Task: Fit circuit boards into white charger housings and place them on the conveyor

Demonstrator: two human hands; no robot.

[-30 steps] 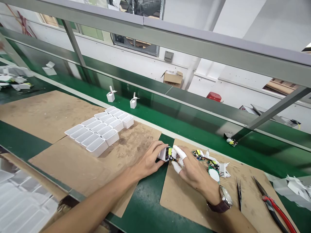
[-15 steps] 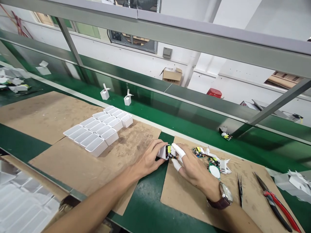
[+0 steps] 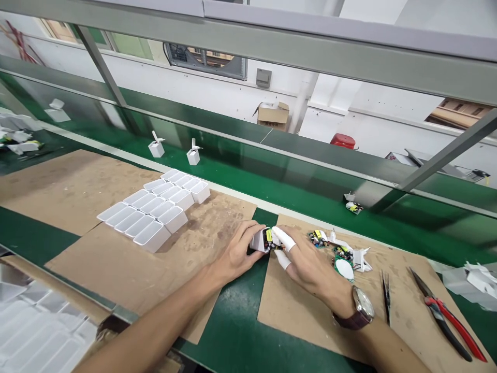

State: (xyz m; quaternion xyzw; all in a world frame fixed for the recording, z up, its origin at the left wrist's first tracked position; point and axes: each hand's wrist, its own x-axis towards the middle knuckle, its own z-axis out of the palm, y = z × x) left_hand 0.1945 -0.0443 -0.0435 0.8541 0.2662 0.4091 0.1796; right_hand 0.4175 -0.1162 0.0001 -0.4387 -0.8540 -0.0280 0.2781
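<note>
My left hand (image 3: 241,248) is closed around a white plastic housing (image 3: 258,241), its open end turned to the right. A circuit board (image 3: 268,238) with a yellow transformer sits partly inside that opening. White finger covers are on the thumb and a finger of my right hand (image 3: 301,256), which grips the board's outer end. To the right lie more circuit boards (image 3: 319,238) with white plastic parts. Farther left stand rows of white housings (image 3: 149,235), their open tops up.
Tweezers (image 3: 385,298) and red-and-black pliers (image 3: 446,316) lie on the right cardboard sheet (image 3: 298,326). Two small white boxes (image 3: 193,156) and another board (image 3: 353,207) rest on the green belt (image 3: 248,184). A box of housings (image 3: 42,331) is at lower left.
The view has shifted slightly. Both hands stay together at the housing, and the board remains partly inside it with little visible movement.
</note>
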